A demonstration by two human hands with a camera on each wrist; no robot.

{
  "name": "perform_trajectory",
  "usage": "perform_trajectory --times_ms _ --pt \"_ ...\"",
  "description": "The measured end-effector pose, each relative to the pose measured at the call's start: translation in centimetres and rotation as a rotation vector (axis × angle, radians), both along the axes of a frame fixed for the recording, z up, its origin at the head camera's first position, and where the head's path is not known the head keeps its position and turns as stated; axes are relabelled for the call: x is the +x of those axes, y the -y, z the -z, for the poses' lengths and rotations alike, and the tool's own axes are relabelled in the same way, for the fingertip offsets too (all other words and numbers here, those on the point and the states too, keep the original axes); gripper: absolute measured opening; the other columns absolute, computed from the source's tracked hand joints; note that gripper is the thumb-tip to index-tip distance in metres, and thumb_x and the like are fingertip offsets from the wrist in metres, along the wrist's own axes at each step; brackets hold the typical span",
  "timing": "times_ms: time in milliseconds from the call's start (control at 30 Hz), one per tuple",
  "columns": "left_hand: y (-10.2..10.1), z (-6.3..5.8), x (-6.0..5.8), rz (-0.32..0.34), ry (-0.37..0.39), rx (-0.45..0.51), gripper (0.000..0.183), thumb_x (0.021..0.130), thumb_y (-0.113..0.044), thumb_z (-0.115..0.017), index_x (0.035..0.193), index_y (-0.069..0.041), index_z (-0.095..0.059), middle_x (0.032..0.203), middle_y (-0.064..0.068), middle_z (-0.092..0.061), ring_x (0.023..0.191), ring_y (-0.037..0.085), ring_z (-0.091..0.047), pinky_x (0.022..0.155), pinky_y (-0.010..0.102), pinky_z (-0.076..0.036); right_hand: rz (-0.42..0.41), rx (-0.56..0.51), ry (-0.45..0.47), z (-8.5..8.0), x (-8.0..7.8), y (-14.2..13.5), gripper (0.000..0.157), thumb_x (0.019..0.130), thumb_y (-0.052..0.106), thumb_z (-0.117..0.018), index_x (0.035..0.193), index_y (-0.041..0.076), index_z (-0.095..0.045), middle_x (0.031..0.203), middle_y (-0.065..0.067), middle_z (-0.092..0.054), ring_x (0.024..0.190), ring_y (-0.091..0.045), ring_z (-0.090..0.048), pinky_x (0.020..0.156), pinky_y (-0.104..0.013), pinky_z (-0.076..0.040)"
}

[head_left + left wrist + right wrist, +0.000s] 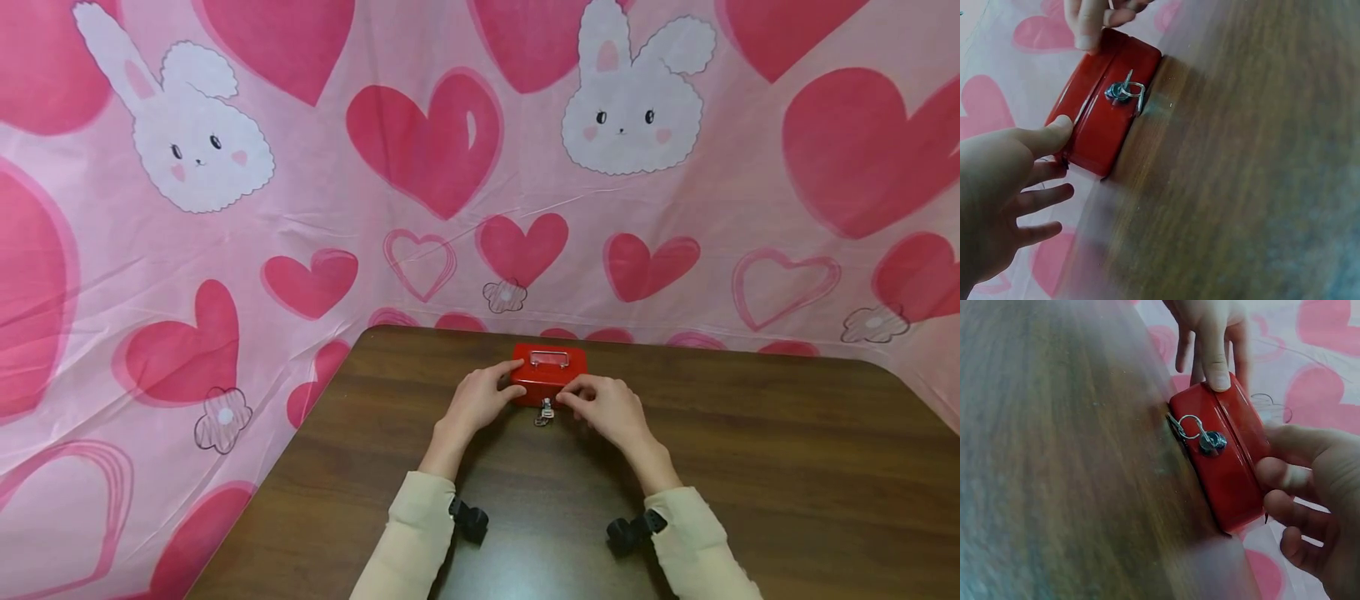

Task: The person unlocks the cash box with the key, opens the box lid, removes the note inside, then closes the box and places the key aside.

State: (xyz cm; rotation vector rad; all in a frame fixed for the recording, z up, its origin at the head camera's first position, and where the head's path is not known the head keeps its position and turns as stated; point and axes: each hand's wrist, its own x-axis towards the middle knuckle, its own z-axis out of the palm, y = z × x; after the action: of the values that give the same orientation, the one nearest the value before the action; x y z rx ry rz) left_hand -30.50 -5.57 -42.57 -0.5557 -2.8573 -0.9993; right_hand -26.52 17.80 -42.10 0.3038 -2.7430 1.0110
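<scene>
A small red cash box (551, 385) stands near the table's back edge, a silver carry handle (549, 358) on its lid. A key (1210, 442) sits in the front lock, and a ring (1136, 90) with another key hangs from it. My left hand (480, 397) is at the box's left end: its thumb (1061, 125) touches the edge by the lid seam, while the other fingers stretch loosely past the side. At the right front corner, my right hand (609, 408) has curled fingers (1277, 472) at the lid's edge. Parts of its grip are hidden.
The brown wooden table (750, 467) extends toward me and to both sides. A pink cloth (322, 208) with hearts and rabbits hangs behind and left of it. Black wrist cameras (471, 521) are strapped over both cream sleeves (693, 533).
</scene>
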Motion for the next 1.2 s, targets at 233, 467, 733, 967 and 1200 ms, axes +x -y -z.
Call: perform_trajectory --times_ms 233,467,733,967,1200 --pt "0.1 -0.1 0.0 0.009 0.001 0.001 0.054 0.093 -0.041 -0.067 0.144 -0.032 -0.053 0.142 0.001 -0.06 0.125 0.026 -0.06 0.105 0.048 -0.047 0.171 -0.027 -0.155 -0.1 -0.3 -0.7 0.031 0.09 0.047 -0.069 0.103 0.02 -0.075 0.092 -0.002 -0.074 0.078 -0.019 -0.063 0.069 -0.036 -0.051" --pt "0.2 0.0 -0.2 0.026 0.013 0.01 0.054 0.094 -0.041 -0.065 0.145 -0.032 -0.052 0.143 0.001 -0.059 0.125 0.024 -0.06 0.106 0.048 -0.046 0.1 -0.067 0.046 0.1 -0.7 -1.5 0.065 0.087 0.045 -0.073 0.139 0.013 -0.052 0.135 -0.016 -0.062 0.114 -0.035 -0.063 0.095 -0.056 -0.05" --pt "0.0 0.0 -0.2 0.062 0.018 0.041 0.054 0.095 -0.035 -0.065 0.147 -0.026 -0.051 0.144 0.003 -0.057 0.127 0.023 -0.059 0.109 0.046 -0.045 0.014 -0.065 0.053 0.6 -0.8 -1.4 0.068 0.089 0.023 -0.074 0.147 0.004 -0.044 0.138 -0.025 -0.058 0.106 -0.036 -0.069 0.095 -0.052 -0.053" --pt "-0.2 0.1 -0.1 0.056 0.015 0.049 0.053 0.096 -0.033 -0.063 0.146 -0.022 -0.051 0.144 0.004 -0.057 0.127 0.024 -0.059 0.109 0.045 -0.045 0.024 -0.039 0.072 0.8 -0.5 -1.2 0.069 0.091 0.024 -0.072 0.15 0.007 -0.042 0.135 -0.023 -0.061 0.059 -0.012 -0.063 0.066 -0.033 -0.057" --pt "-0.5 -0.1 0.1 0.05 -0.026 0.026 0.05 0.097 -0.032 -0.062 0.145 -0.019 -0.053 0.141 0.005 -0.06 0.122 0.024 -0.062 0.108 0.044 -0.046 0.007 0.003 0.02 1.0 -0.4 -1.3 0.068 0.092 0.026 -0.071 0.15 0.007 -0.042 0.128 -0.024 -0.064 0.059 -0.01 -0.065 0.071 -0.04 -0.058"
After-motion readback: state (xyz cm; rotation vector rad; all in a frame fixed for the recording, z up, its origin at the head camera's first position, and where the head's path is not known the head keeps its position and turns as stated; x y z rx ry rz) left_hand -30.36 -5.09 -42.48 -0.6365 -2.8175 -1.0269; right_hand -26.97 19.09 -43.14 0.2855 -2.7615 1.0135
